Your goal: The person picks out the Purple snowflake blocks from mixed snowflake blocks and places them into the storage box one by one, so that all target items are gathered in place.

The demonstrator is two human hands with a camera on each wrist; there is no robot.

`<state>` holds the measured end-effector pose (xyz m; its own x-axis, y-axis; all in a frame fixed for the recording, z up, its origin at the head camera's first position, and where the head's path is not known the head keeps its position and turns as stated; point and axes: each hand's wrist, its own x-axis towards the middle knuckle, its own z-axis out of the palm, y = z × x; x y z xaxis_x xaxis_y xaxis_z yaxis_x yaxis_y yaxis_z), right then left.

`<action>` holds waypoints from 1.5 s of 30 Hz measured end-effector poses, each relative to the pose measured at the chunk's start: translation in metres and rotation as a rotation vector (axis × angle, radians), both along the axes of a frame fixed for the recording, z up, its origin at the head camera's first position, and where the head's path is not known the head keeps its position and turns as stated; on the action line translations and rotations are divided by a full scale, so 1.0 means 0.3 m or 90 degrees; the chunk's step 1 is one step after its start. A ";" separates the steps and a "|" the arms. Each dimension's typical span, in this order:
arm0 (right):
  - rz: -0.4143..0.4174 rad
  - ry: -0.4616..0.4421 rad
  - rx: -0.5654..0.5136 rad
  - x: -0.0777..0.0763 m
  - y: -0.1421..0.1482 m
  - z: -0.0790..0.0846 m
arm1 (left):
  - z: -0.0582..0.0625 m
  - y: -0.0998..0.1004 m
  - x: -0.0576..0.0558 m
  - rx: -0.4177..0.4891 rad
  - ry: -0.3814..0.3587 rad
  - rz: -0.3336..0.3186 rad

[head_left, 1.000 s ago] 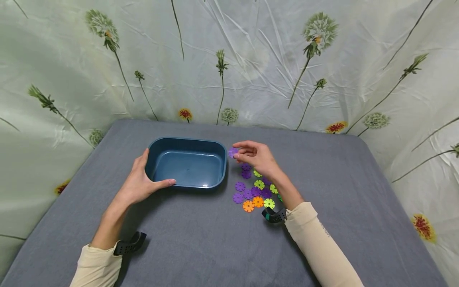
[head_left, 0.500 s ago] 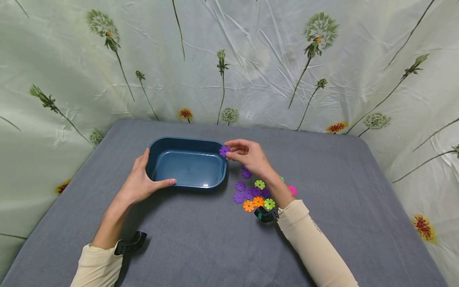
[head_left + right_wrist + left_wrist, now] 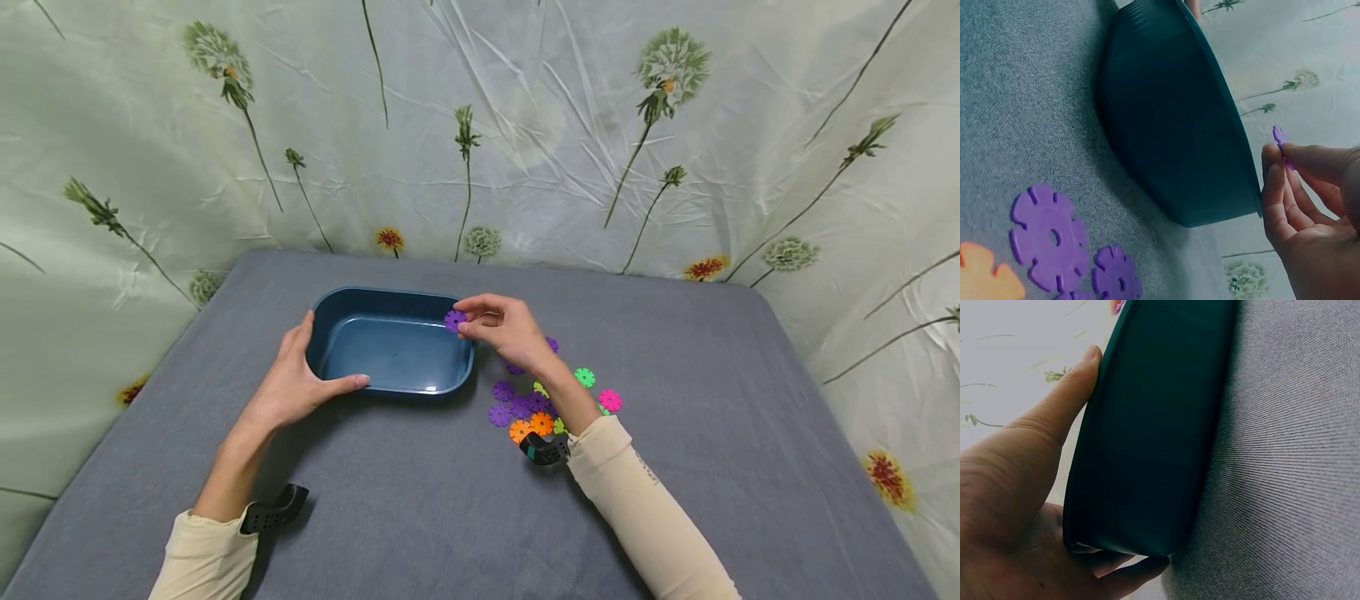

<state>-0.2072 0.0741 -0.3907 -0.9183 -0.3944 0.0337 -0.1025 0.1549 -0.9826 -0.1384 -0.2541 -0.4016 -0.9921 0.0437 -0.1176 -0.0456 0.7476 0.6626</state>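
A dark blue rectangular plastic basin [image 3: 390,387] stands on the grey table, and no piece shows on its floor. My left hand [image 3: 288,383] grips its left end, thumb over the near rim and fingers round the outer wall; the left wrist view [image 3: 1141,437] shows that wall close up. Between thumb and fingertips my right hand [image 3: 506,332] pinches a purple notched disc [image 3: 454,321], a flower-shaped plastic connector, over the basin's right end. In the right wrist view the disc [image 3: 1280,137] is seen nearly edge-on, above the rim.
Several loose discs lie right of the basin: purple ones [image 3: 503,390], orange ones [image 3: 541,423], a green one [image 3: 585,377] and a pink one [image 3: 610,401]. My right forearm covers some of them. A flower-printed curtain [image 3: 555,167] hangs behind the grey-covered table [image 3: 420,517].
My right hand has moved left with the purple disc, from beside the basin to over its right end. The left hand and the basin have stayed put.
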 end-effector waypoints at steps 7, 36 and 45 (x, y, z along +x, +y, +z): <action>0.024 0.000 -0.020 -0.002 -0.036 0.010 | -0.003 -0.001 0.000 -0.001 0.005 0.002; 0.037 0.027 0.052 -0.020 -0.169 0.007 | -0.010 0.001 0.000 -0.001 0.003 0.015; 0.049 0.029 0.071 -0.028 -0.213 0.007 | -0.008 0.003 0.001 0.000 0.005 0.014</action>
<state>-0.2157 0.0102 -0.3886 -0.8835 -0.4678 0.0262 -0.1624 0.2533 -0.9537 -0.1382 -0.2532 -0.4039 -0.9938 0.0224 -0.1093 -0.0560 0.7467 0.6629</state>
